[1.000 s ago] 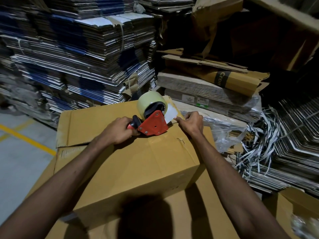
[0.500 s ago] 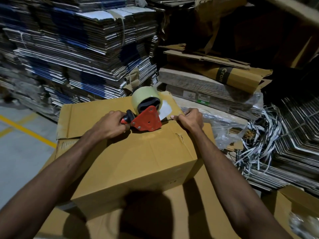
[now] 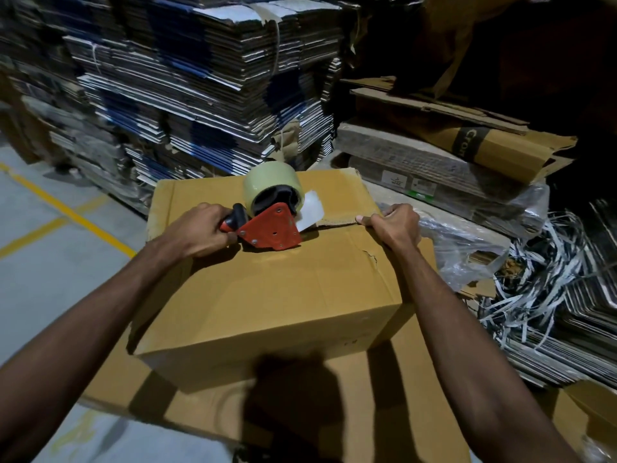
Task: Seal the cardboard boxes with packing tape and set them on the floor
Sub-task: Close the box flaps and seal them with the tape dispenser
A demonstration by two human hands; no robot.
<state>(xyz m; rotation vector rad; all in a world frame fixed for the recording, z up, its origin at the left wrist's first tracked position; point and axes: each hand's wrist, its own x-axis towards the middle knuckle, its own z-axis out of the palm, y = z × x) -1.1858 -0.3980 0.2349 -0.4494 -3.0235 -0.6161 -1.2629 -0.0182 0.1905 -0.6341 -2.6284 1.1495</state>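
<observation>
A brown cardboard box (image 3: 267, 295) lies on top of a larger flat box (image 3: 384, 412) in the middle of the view. My left hand (image 3: 197, 230) grips the black handle of a red tape dispenser (image 3: 270, 228) carrying a roll of clear tape (image 3: 267, 185), set on the box top near the flap seam. A loose end of tape sticks out to the right of the dispenser. My right hand (image 3: 395, 223) holds the right end of the near flap at the seam, fingers curled over its edge. The flap has a small tear near that hand.
Tall bundles of flattened cartons (image 3: 187, 88) stand behind and to the left. Wrapped flat cardboard (image 3: 434, 168) and a heap of cut strapping (image 3: 541, 272) lie on the right. Grey floor with yellow lines (image 3: 50, 228) is at the left. Another brown box (image 3: 587, 416) sits at the lower right.
The dispenser and my left hand have shifted slightly left along the box top. My right hand has slid right to the end of the flap seam.
</observation>
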